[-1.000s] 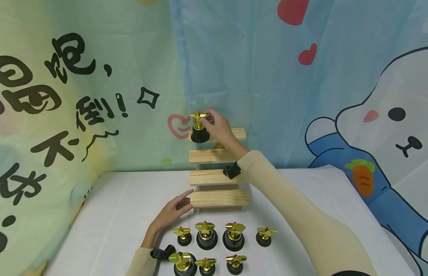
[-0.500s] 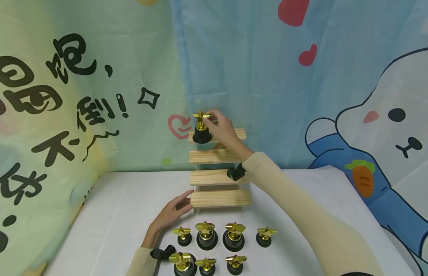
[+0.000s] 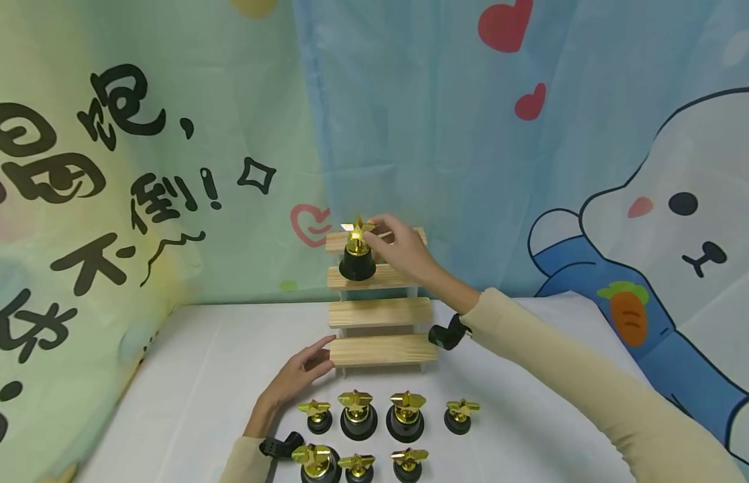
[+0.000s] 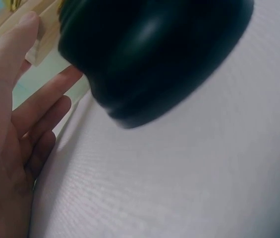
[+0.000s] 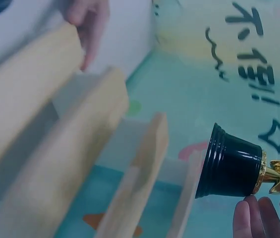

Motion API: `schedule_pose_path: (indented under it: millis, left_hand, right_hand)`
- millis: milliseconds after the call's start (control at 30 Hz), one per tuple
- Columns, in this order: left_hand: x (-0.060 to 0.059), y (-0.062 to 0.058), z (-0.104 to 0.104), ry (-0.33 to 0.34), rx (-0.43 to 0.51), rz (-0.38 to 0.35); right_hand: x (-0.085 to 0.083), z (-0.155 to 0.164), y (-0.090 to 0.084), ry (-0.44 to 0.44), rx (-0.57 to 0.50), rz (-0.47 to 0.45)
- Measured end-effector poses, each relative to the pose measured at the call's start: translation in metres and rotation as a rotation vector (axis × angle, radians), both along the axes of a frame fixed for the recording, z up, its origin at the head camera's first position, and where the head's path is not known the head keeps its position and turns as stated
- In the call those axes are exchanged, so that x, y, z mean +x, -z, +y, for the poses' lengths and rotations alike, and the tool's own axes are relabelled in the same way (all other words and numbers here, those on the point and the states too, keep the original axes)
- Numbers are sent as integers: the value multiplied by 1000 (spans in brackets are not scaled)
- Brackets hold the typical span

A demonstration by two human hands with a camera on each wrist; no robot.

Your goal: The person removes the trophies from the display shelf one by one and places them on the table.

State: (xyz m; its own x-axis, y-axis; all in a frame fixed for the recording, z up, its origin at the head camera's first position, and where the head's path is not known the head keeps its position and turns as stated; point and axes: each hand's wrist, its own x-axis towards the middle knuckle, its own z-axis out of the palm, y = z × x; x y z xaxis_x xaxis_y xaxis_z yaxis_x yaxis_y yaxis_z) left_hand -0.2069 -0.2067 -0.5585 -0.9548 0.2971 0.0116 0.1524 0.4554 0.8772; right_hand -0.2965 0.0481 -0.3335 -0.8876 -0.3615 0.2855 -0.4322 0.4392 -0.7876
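My right hand [image 3: 394, 247] pinches the gold star of a black-based star trophy [image 3: 358, 258] at the left end of the second step from the top of a wooden four-step stand [image 3: 383, 350]. Whether the base touches that step I cannot tell. In the right wrist view the star trophy [image 5: 231, 168] shows sideways beside the planks, with my fingertips [image 5: 258, 218] at its star. My left hand [image 3: 305, 365] lies flat on the white table [image 3: 187, 376], its fingers touching the left end of the lowest step. The left wrist view shows that left hand [image 4: 11, 129] beside a trophy's black base [image 4: 149, 54].
Several gold star trophies [image 3: 380, 416] of differing sizes stand in two rows on the table in front of the stand. Printed cloth backdrops [image 3: 531, 168] hang close behind the stand and along the left side.
My right hand has carried the star trophy down from the top step to the second step and drawn back toward me. The left hand has stayed at the lowest step.
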Motion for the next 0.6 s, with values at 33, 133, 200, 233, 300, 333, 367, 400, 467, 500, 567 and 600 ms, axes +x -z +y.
schedule_pose_path:
  millis: [33, 133, 200, 233, 300, 333, 367, 400, 467, 500, 567, 600]
  left_hand:
    - [-2, 4, -1, -5, 0, 4]
    - [-5, 12, -4, -7, 10, 1]
    - [-6, 14, -5, -3, 21, -10]
    - [-6, 14, -6, -1, 22, -14]
    - [-6, 14, -6, 2, 25, -21]
    - [-5, 14, -6, 3, 24, -21]
    - [-5, 13, -6, 4, 23, -21]
    - [-5, 13, -6, 5, 22, -19]
    - [-5, 12, -6, 9, 26, -15]
    - [-5, 12, -6, 13, 27, -12]
    - [-5, 11, -5, 15, 28, -8]
    - [-5, 11, -5, 17, 30, -9]
  right_hand:
    - [5, 3, 1, -3, 3, -4]
    - [19, 10, 4, -20, 10, -15]
    - [28, 14, 6, -36, 8, -16]
    - [32, 16, 7, -45, 7, -15]
    - [42, 19, 8, -66, 0, -12]
    - [47, 21, 8, -75, -3, -13]
    - [52, 22, 8, -83, -7, -19]
    - [57, 24, 9, -92, -7, -19]
    - [67, 28, 10, -106, -10, -30]
    - [73, 30, 10, -111, -11, -41]
    - [83, 34, 12, -128, -4, -51]
    - [88, 37, 13, -138, 3, -51]
